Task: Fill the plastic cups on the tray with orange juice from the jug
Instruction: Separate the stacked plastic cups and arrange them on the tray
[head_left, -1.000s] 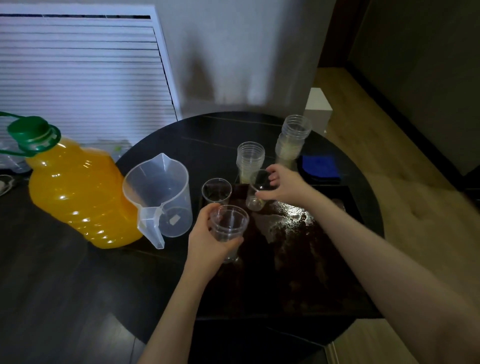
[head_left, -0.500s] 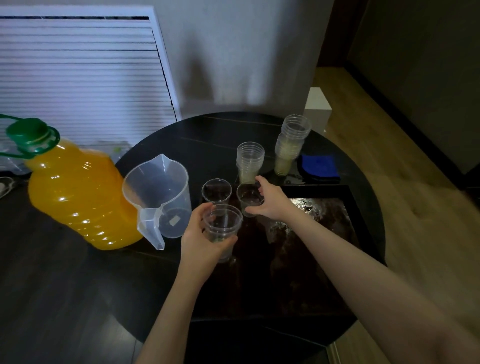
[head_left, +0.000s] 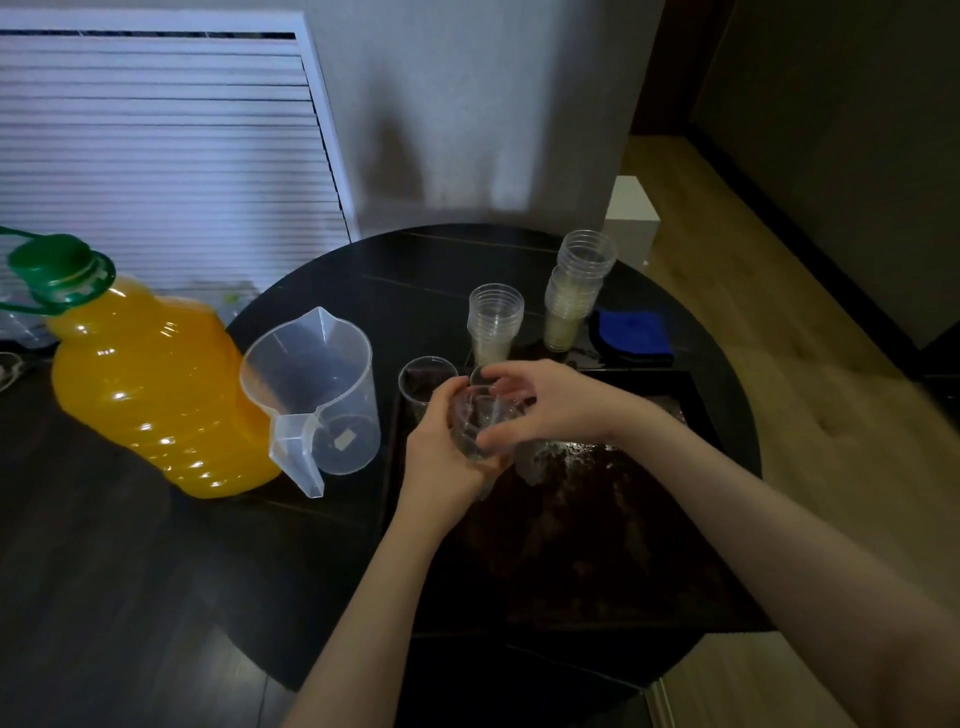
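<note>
Both hands meet over the tray's (head_left: 696, 387) far-left corner: the left hand (head_left: 441, 457) curls round a clear, empty held cup (head_left: 475, 428), and the right hand's (head_left: 545, 405) fingers pinch that cup's rim. An empty cup (head_left: 418, 376) stands just beside them. The clear jug (head_left: 322, 395) on the tabletop's left edge holds nothing. The green-capped bottle (head_left: 150, 395) left of it is full of orange juice. Two cup stacks (head_left: 496, 322) stand beyond the tray.
</note>
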